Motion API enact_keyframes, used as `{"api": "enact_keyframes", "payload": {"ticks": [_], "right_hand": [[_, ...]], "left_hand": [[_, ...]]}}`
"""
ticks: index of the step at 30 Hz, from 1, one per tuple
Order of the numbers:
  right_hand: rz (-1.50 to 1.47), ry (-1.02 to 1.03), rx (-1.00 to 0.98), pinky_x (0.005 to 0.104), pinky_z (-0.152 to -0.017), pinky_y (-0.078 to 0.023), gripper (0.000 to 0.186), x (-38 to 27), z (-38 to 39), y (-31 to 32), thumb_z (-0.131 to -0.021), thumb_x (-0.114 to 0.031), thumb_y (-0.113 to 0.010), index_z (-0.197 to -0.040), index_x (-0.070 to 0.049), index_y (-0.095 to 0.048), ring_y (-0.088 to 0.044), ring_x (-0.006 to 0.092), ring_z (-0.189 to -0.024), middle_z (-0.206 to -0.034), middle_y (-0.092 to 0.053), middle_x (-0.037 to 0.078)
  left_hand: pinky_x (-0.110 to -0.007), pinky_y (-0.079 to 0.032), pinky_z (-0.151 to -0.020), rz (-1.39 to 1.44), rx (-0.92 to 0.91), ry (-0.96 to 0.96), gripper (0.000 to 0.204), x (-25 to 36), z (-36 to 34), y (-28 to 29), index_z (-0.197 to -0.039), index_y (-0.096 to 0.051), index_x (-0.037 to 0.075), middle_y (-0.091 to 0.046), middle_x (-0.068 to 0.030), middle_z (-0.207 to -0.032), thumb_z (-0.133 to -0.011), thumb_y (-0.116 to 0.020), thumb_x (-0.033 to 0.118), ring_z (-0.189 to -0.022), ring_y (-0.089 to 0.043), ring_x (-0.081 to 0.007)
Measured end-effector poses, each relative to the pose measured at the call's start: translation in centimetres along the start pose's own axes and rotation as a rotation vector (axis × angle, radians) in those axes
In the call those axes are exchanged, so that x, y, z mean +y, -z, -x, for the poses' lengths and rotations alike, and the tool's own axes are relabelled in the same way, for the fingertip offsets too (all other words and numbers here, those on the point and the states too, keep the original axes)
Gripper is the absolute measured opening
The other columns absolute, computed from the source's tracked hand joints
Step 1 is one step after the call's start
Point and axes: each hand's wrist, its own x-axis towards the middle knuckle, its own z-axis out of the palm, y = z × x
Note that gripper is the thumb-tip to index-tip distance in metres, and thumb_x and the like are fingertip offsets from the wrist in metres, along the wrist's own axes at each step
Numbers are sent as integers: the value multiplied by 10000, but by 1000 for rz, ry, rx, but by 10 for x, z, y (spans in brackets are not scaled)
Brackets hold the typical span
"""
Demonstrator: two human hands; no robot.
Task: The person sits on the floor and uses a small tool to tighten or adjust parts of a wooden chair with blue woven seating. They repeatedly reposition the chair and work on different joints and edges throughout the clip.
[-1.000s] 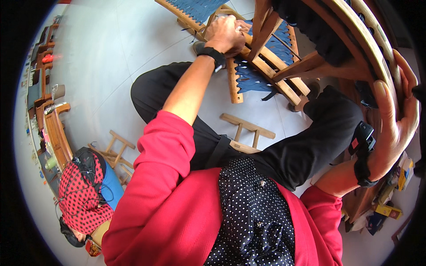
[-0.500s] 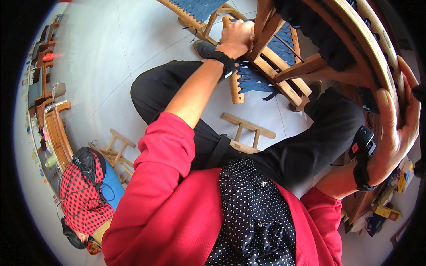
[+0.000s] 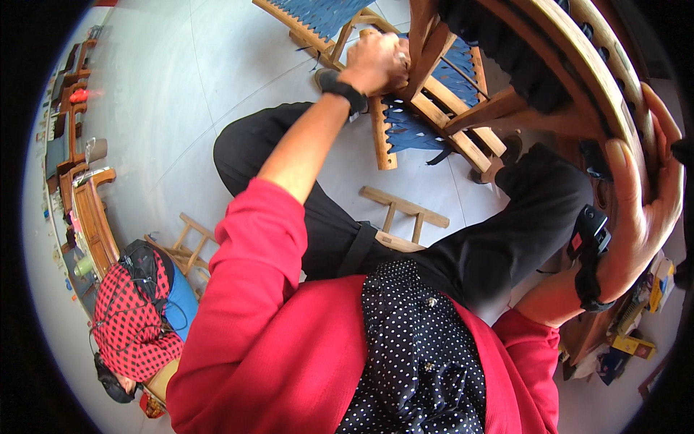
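A wooden folding stool frame (image 3: 607,94) with dark webbing fills the upper right, close to me and tilted. My right hand (image 3: 647,192) is closed round its curved rails, thumb on the near one and fingers at the outer one, which has a row of holes. My left hand (image 3: 374,65) is a closed fist, slightly blurred, beside the frame's crossing wooden legs (image 3: 428,61); what it holds, if anything, is hidden. Below and behind it stands another wooden folding stool with blue woven webbing (image 3: 416,126), between my feet.
At the top lies another blue-webbed stool (image 3: 318,14). A small wooden stool frame (image 3: 405,206) shows between my thighs. Another person with a red-and-black checked garment (image 3: 134,311) is at lower left, near wooden pieces (image 3: 189,242). Boxes (image 3: 632,347) lie at right; wooden furniture (image 3: 97,217) lines the left.
My left fist has shifted a little to the left, with the forearm and sleeve. The held stool frame has tipped slightly left; my right hand keeps its grip.
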Motion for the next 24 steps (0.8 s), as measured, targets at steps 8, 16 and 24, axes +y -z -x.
{"api": "enact_keyframes", "payload": {"ticks": [8,16,24], "right_hand": [[58,29,-4,390,-1036,-509,666,3,-1,4,-845,-441,-788,-1396,-125,-589,-672,293,-1143,-1277,-653,173],[39,63,21,388,-1019,-521,695,0,-1,1,-825,-485,-791,-1392,-135,-594,-692,299,-1097,-1236,-674,175],[45,86,42,400,-958,-555,678,-10,3,-3,-814,-509,-784,-1374,-167,-611,-708,279,-1035,-1195,-694,152]], "left_hand": [[-450,-561,-834,-21,239,54,154,-61,-17,25,-1014,-734,183,-700,-148,-1012,-883,-700,255,-941,-688,-360],[-450,-541,-850,-36,52,-184,223,-4,13,6,-985,-726,201,-653,-116,-1040,-783,-725,107,-993,-646,-333],[-459,-534,-879,-20,-18,-180,208,9,37,9,-1001,-724,144,-659,-135,-1065,-816,-684,231,-1031,-652,-328]]}}
